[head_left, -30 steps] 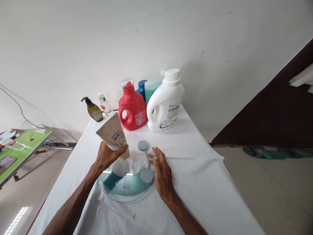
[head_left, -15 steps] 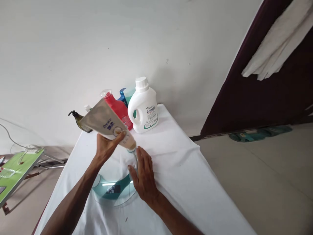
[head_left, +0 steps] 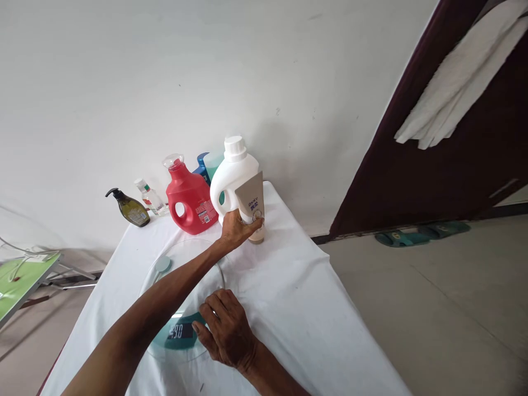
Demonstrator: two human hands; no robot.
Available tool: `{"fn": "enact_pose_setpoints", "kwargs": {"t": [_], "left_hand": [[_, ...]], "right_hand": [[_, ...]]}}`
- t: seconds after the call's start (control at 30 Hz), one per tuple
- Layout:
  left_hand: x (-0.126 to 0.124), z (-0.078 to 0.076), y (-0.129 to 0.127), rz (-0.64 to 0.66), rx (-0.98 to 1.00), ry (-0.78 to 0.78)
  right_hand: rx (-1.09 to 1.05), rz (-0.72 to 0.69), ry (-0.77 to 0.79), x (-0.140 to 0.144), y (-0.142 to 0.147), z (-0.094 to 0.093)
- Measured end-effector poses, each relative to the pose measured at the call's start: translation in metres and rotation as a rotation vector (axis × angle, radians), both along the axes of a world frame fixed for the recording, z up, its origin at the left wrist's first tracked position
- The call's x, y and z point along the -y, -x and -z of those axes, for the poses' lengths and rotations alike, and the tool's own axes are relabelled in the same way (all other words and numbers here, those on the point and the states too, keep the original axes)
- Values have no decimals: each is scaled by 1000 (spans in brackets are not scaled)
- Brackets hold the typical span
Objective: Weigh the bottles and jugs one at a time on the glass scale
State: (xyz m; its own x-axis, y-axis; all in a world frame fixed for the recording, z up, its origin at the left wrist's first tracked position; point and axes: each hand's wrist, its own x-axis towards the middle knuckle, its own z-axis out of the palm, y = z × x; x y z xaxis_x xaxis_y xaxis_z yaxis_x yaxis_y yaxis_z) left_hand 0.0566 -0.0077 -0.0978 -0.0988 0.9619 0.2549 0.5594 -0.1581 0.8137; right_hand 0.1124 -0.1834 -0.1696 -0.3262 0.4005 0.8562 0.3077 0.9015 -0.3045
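Observation:
My left hand reaches across the table and grips a beige squeeze tube, which stands cap-down on the white tablecloth just in front of the white detergent jug. My right hand rests palm-down on the near right rim of a round glass scale, next to its lit display. My left forearm crosses over the scale.
At the back of the cloth-covered table stand a red detergent jug, a blue bottle, a teal bottle, a small clear bottle and a dark pump bottle. A green table is at left; slippers lie on the floor.
My left hand carried the tube off the scale, to the right and away, and stood it beside the white jug. My right hand slid back along the scale's rim toward me.

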Motion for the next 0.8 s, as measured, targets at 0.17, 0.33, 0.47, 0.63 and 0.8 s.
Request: {"fn": "enact_pose_setpoints", "kwargs": {"t": [0.17,0.33,0.47,0.63,0.8], "left_hand": [[-1,1,-2,-24,-92,27],[9,-5,2,4,-170,36],[37,-13,35,60,-99,-16],[97,-15,119,-68,42,-113],[116,1,219,-395,104,-38]], "right_hand": [[-50,-26,63,-2,0,2],[-180,-66,152,-7,-6,0],[-288,-14,323,-15,-17,0],[-365,178,520,-32,-23,11],[-378,250,752,-42,-22,23]]}}
